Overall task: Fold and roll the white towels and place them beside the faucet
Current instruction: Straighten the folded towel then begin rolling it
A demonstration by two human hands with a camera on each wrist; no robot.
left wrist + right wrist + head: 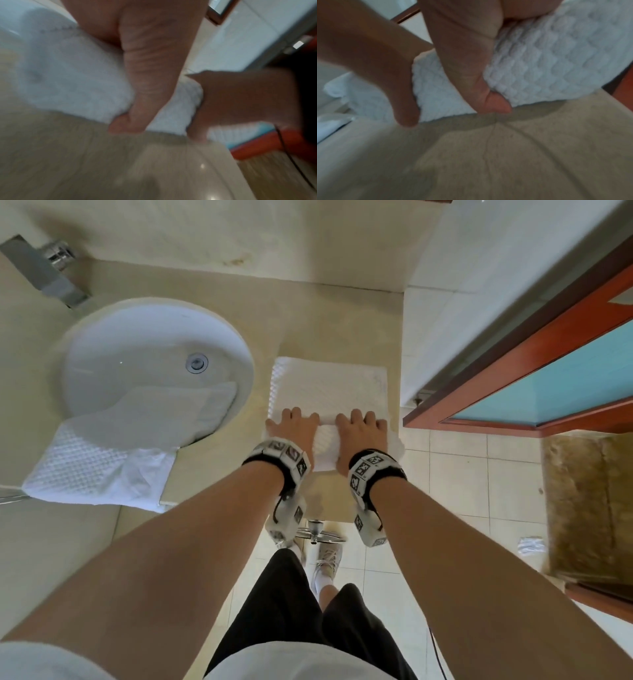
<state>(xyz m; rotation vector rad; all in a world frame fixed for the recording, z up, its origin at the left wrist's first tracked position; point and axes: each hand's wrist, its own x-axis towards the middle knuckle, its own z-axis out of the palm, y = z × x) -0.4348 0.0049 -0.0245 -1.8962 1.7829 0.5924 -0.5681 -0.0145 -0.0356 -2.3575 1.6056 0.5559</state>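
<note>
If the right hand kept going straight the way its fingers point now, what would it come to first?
Probably the flat, unrolled part of the white towel directly ahead of the right hand, which grips the rolled end; beyond that lies bare countertop, then the wall.

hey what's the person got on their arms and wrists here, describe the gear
Both forearms are bare. The left wrist and right wrist each carry a black strap holding white blocks printed with black square tag patterns. A second white tagged block hangs below each band. White short sleeves show at the bottom edge. Both hands are bare, without gloves.
</note>
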